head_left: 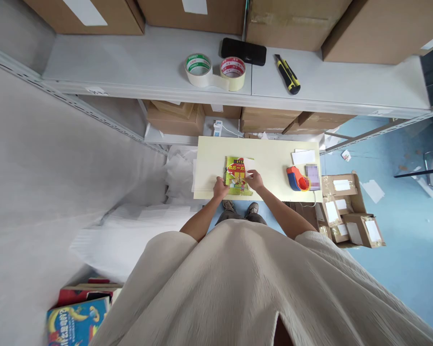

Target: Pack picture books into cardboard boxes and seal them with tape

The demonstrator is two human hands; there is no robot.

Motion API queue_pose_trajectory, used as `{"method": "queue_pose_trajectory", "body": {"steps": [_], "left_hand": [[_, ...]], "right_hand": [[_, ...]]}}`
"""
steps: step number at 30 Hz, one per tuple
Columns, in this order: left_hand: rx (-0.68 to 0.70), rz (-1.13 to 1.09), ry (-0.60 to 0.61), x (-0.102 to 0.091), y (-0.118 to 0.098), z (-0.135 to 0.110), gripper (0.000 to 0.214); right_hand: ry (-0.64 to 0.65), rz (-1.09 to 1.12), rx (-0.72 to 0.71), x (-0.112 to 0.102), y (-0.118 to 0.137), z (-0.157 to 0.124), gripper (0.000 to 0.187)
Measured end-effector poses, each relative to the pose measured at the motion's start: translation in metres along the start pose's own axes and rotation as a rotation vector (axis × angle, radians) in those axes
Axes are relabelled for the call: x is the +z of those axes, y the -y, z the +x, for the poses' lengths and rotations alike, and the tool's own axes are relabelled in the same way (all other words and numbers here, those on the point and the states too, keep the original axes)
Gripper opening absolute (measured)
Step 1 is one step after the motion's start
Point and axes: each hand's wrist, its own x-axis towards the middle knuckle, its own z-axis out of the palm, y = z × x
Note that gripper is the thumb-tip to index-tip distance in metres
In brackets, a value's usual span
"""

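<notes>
A colourful picture book [235,180] with a green, red and yellow cover lies on the pale tabletop [216,150]. My left hand [220,187] grips its lower left edge, fingers closed around the border. Over the book's right side, my right hand [254,179] pinches a small white slip of paper [249,165], which covers part of the cover's upper right corner. Whether the slip is stuck to the cover or apart from it, I cannot tell.
On the table's right stand a red and blue tape dispenser [296,179], a purple booklet [312,175] and white sheets [303,156]. The shelf [130,62] above bears tape rolls [198,72], a black phone [243,51] and a box cutter [287,74]. Cartons [346,211] sit lower right.
</notes>
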Motion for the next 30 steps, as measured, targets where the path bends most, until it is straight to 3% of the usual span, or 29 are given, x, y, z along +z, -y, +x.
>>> {"method": "queue_pose_trajectory", "body": {"steps": [4, 6, 10, 13, 17, 20, 23, 26, 30], "left_hand": [[0.007, 0.040, 0.057, -0.005, 0.006, -0.006, 0.049], [0.056, 0.097, 0.024, -0.008, 0.008, -0.011, 0.048], [0.382, 0.181, -0.104, -0.009, -0.001, -0.023, 0.052], [0.571, 0.223, -0.005, -0.005, -0.015, -0.027, 0.064], [0.547, 0.397, 0.160, -0.001, -0.027, -0.027, 0.071], [0.550, 0.510, 0.179, -0.001, -0.028, -0.028, 0.063], [0.553, 0.521, 0.178, -0.002, -0.027, -0.031, 0.053], [0.517, 0.445, 0.186, -0.001, -0.028, -0.034, 0.046], [0.437, 0.331, 0.177, 0.001, -0.028, -0.035, 0.045]], "right_hand": [[0.076, -0.085, 0.013, 0.022, 0.006, -0.002, 0.048], [0.122, -0.094, 0.019, 0.031, 0.005, -0.001, 0.047], [0.209, -0.023, -0.002, 0.044, 0.000, 0.001, 0.045], [0.275, 0.087, -0.024, 0.049, -0.003, 0.002, 0.043], [0.249, 0.125, -0.043, 0.035, -0.012, 0.004, 0.035], [0.042, 0.054, -0.014, 0.012, -0.023, 0.007, 0.031], [-0.136, -0.085, 0.110, -0.006, -0.034, 0.010, 0.035], [-0.118, -0.103, 0.201, -0.009, -0.038, 0.013, 0.034], [-0.060, -0.053, 0.221, 0.001, -0.035, 0.013, 0.018]]}}
